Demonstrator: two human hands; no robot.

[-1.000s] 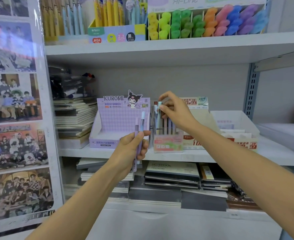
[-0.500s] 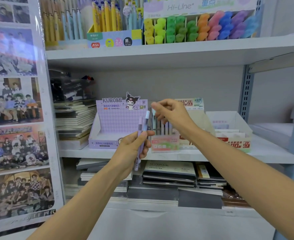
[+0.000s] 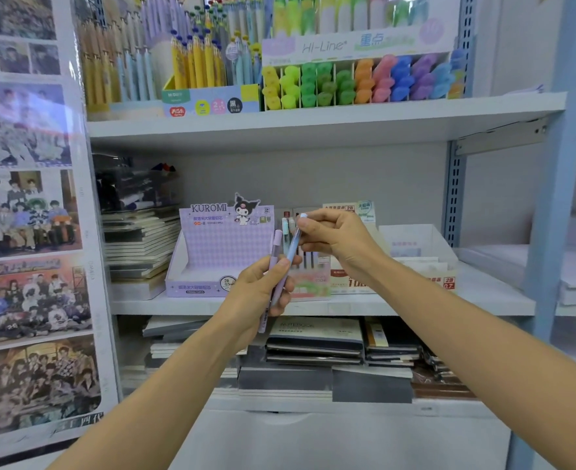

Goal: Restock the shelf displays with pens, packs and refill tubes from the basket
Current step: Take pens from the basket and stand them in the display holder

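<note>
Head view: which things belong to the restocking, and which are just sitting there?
In the job: left hand, holding a slim lilac plastic pen and slim pale blue plastic pen; right hand, pinching the blue pen's top; pink cardboard pen display box.
Just there: stacked paper notebooks; rainbow row of highlighters; group-photo posters.

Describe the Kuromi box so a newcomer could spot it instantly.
Find the middle white shelf, under the coloured highlighters. Between a notebook stack and a pink pen stand sits the Kuromi box. It alone is lilac-checked, with a cartoon figure atop its header.
</note>
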